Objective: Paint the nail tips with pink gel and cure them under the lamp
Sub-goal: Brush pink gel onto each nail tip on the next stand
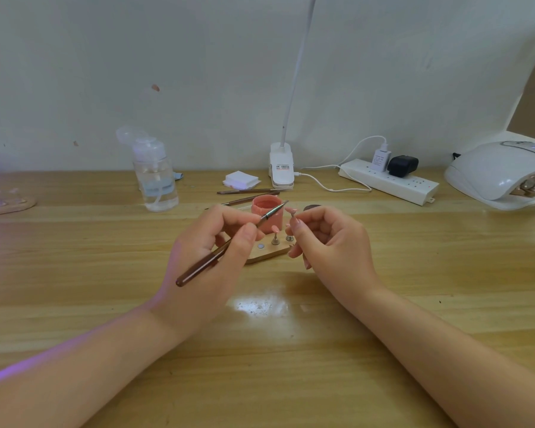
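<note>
Both bare forearms reach in from the lower corners and converge at the centre. The left hand [210, 242] is turned palm inward, its thumb and fingers [226, 216] pinched closed around a thin shaft that lies back across the hand. The right hand [331, 239] faces it just beside, palm leftward, thumb and forefinger pinched together, the remaining fingers curled loosely below.

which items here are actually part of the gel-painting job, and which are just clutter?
In use: brush in left hand; nail tip in right hand; pink gel pot; wooden stand; curing lamp.

Lying about: pump bottle; wipes; spare brushes; power strip; clip lamp.
</note>
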Tool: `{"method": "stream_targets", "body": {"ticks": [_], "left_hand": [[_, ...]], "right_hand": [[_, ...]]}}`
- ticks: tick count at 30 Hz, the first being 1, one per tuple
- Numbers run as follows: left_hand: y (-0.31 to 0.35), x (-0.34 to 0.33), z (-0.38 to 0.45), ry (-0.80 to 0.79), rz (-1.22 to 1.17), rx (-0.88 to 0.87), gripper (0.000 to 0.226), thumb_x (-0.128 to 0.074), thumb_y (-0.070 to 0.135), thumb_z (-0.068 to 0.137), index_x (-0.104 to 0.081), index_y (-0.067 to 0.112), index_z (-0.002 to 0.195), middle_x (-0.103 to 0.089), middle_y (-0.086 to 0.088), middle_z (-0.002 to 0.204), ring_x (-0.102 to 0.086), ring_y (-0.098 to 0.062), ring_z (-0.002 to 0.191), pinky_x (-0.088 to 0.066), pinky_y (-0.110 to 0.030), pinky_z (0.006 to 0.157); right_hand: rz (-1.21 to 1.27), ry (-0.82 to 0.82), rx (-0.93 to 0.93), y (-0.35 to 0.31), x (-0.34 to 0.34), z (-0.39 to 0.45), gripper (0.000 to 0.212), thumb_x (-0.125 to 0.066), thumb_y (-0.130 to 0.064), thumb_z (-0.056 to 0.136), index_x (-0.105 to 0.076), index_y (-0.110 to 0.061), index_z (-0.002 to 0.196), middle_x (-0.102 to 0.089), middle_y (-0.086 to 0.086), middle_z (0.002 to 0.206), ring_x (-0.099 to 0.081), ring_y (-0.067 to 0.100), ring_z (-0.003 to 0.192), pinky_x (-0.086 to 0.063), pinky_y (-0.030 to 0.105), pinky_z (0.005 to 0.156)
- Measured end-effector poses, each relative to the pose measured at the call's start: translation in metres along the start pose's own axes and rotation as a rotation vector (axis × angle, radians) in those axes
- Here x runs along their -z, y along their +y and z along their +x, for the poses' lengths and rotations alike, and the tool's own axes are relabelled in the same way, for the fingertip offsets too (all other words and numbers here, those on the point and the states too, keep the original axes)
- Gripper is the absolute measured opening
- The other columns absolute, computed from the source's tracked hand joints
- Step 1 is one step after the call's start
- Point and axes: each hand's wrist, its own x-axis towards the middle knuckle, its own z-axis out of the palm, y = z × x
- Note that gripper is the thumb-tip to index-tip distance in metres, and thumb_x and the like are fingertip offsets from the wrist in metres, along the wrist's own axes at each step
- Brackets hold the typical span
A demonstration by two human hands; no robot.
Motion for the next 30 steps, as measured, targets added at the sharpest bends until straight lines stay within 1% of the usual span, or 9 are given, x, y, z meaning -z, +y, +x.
{"method": "stream_targets", "body": {"ticks": [3, 6, 8, 11, 15, 18, 21, 26, 30], "left_hand": [[-0.0024, 0.0011, -0.0005, -0.008, 0.003, 0.019, 0.013, -0.050, 0.036, 0.087, -0.062, 0.033, 0.090, -0.071, 0.016, 0.086, -0.065, -0.006, 0.083, -0.046, -0.013, 0.071], [-0.0042, 0.0035, -0.0001, 0.029, -0.003, 0.009, 0.012, -0.049, 0.035, 0.086, -0.061, 0.032, 0.085, -0.071, 0.011, 0.081, -0.063, -0.009, 0.077, -0.047, -0.017, 0.068], [-0.0042, 0.0034, 0.0001, 0.057, -0.031, 0.033, 0.013, -0.049, 0.036, 0.085, -0.061, 0.032, 0.085, -0.070, 0.012, 0.080, -0.064, -0.009, 0.076, -0.048, -0.019, 0.069], [-0.0028, 0.0016, 0.0005, 0.070, -0.057, 0.055, 0.013, -0.050, 0.038, 0.087, -0.062, 0.032, 0.086, -0.071, 0.013, 0.080, -0.065, -0.006, 0.078, -0.048, -0.015, 0.069], [0.0003, -0.0002, 0.0004, 0.081, -0.090, 0.075, 0.019, -0.051, 0.041, 0.089, -0.063, 0.027, 0.089, -0.072, 0.013, 0.083, -0.066, -0.005, 0.082, -0.047, -0.011, 0.071], [0.0020, -0.0019, 0.0007, 0.077, -0.101, 0.097, 0.020, -0.054, 0.042, 0.089, -0.064, 0.025, 0.092, -0.073, 0.011, 0.086, -0.067, -0.008, 0.084, -0.048, -0.013, 0.072], [0.0025, -0.0026, 0.0010, 0.046, -0.132, 0.106, 0.013, -0.058, 0.033, 0.092, -0.064, 0.021, 0.091, -0.074, 0.010, 0.085, -0.068, -0.007, 0.086, -0.048, -0.013, 0.073], [0.0025, 0.0003, -0.0015, 0.035, -0.117, 0.066, 0.019, -0.050, 0.038, 0.086, -0.063, 0.023, 0.085, -0.073, 0.001, 0.080, -0.068, -0.016, 0.081, -0.053, -0.029, 0.075], [0.0022, -0.0001, -0.0006, 0.061, -0.128, 0.069, 0.019, -0.051, 0.039, 0.088, -0.063, 0.025, 0.090, -0.073, 0.007, 0.085, -0.069, -0.011, 0.085, -0.051, -0.020, 0.075]], "right_hand": [[-0.015, -0.003, 0.008, 0.0011, -0.0002, 0.0003, 0.006, -0.065, -0.007, 0.089, -0.065, -0.012, 0.087, -0.071, -0.008, 0.071, -0.067, 0.012, 0.057, -0.045, 0.015, 0.049], [-0.036, 0.028, 0.009, 0.0042, 0.0011, 0.0025, 0.004, -0.063, -0.009, 0.091, -0.065, -0.011, 0.094, -0.071, 0.002, 0.080, -0.068, 0.013, 0.062, -0.048, 0.022, 0.054], [-0.065, 0.042, 0.026, 0.0059, 0.0013, 0.0039, 0.010, -0.062, -0.010, 0.092, -0.065, -0.011, 0.102, -0.070, 0.003, 0.085, -0.068, 0.013, 0.064, -0.051, 0.026, 0.057], [-0.145, 0.057, 0.111, 0.0064, 0.0012, 0.0047, 0.016, -0.061, -0.007, 0.092, -0.067, -0.017, 0.103, -0.069, 0.002, 0.084, -0.069, 0.011, 0.070, -0.057, 0.034, 0.063], [-0.179, 0.059, 0.159, 0.0081, 0.0020, 0.0045, 0.019, -0.063, -0.005, 0.091, -0.069, -0.019, 0.104, -0.070, 0.002, 0.086, -0.070, 0.017, 0.079, -0.057, 0.044, 0.068], [-0.161, 0.053, 0.161, 0.0077, 0.0016, 0.0038, 0.018, -0.064, -0.005, 0.090, -0.070, -0.018, 0.102, -0.071, -0.001, 0.085, -0.070, 0.016, 0.078, -0.057, 0.044, 0.069], [-0.151, 0.054, 0.153, 0.0072, 0.0015, 0.0037, 0.018, -0.065, -0.005, 0.090, -0.069, -0.020, 0.100, -0.071, -0.002, 0.084, -0.070, 0.016, 0.077, -0.057, 0.045, 0.069], [-0.138, 0.058, 0.151, 0.0080, 0.0016, 0.0041, 0.015, -0.066, -0.007, 0.090, -0.070, -0.019, 0.098, -0.072, 0.000, 0.083, -0.071, 0.019, 0.078, -0.057, 0.047, 0.067], [-0.139, 0.051, 0.141, 0.0084, 0.0018, 0.0041, 0.016, -0.066, -0.009, 0.090, -0.069, -0.021, 0.098, -0.072, -0.001, 0.085, -0.070, 0.018, 0.078, -0.057, 0.046, 0.067]]}}
